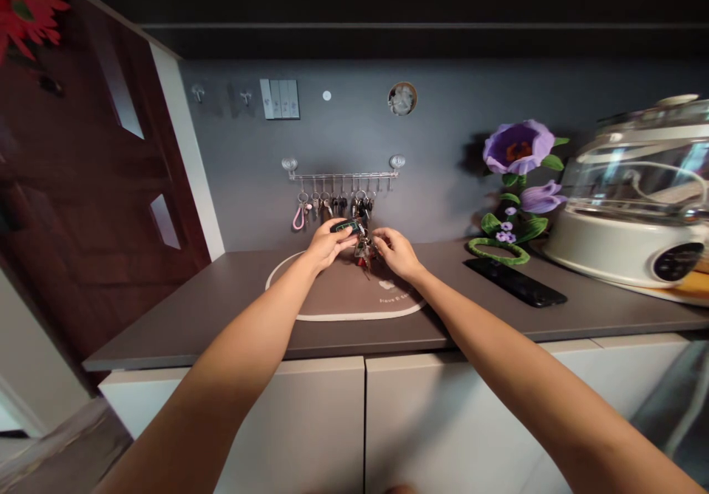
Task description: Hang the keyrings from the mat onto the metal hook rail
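Note:
My left hand [328,244] is closed on a dark key fob [346,226] with a bunch of keys [363,250] hanging from it. My right hand [394,252] pinches that same bunch from the right side. Both hands are held just above a brown oval mat [343,298] on the grey counter [221,302]. Right behind them, a metal hook rail [343,176] on the wall carries several key sets, including one with a pink loop [299,217].
A black phone [515,281] lies flat on the counter to the right. Behind it stand purple artificial flowers [518,176], with a white appliance with a clear lid [636,199] at far right. A dark wooden door [83,184] is at left. White cabinet fronts [343,420] lie below.

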A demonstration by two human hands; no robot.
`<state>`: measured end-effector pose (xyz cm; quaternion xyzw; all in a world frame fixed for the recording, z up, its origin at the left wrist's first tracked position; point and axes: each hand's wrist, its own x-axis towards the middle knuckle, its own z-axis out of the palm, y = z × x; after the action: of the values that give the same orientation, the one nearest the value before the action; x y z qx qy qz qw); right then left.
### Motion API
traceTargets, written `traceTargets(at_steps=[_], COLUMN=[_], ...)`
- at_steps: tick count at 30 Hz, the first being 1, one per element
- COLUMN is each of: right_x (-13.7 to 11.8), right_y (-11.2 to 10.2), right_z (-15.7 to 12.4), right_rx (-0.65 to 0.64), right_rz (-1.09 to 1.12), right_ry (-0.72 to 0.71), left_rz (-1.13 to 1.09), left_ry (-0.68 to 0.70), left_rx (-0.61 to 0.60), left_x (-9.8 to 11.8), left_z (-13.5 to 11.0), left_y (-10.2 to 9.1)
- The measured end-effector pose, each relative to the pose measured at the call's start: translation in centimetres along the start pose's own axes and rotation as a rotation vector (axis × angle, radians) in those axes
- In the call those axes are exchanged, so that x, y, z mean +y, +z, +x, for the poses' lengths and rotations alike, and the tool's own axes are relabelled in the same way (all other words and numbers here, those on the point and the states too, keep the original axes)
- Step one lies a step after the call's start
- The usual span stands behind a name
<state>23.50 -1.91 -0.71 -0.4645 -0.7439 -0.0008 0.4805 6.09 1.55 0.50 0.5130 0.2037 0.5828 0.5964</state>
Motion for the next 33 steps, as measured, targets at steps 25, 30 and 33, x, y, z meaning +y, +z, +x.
traceTargets(at_steps=[25,30,33], right_x=[0.6,0.2,0.1], right_y=[-0.3,-0.5,-0.6], right_z=[0.7,0.6,0.7], right_rx=[0.112,0.123,0.154], right_rz=[0.415,0.517,0.532], right_ry=[0.136,0.154,0.152], left_rz=[0.21,0.302,0.4], left_ry=[-0.006,-0.025,-0.046], left_rx=[0.011,-0.045,-0.088], left_x=[-0.1,-0.7,-0.8], left_z=[-0.5,-0.7,-0.9], left_y=[0.1,0.2,0.5])
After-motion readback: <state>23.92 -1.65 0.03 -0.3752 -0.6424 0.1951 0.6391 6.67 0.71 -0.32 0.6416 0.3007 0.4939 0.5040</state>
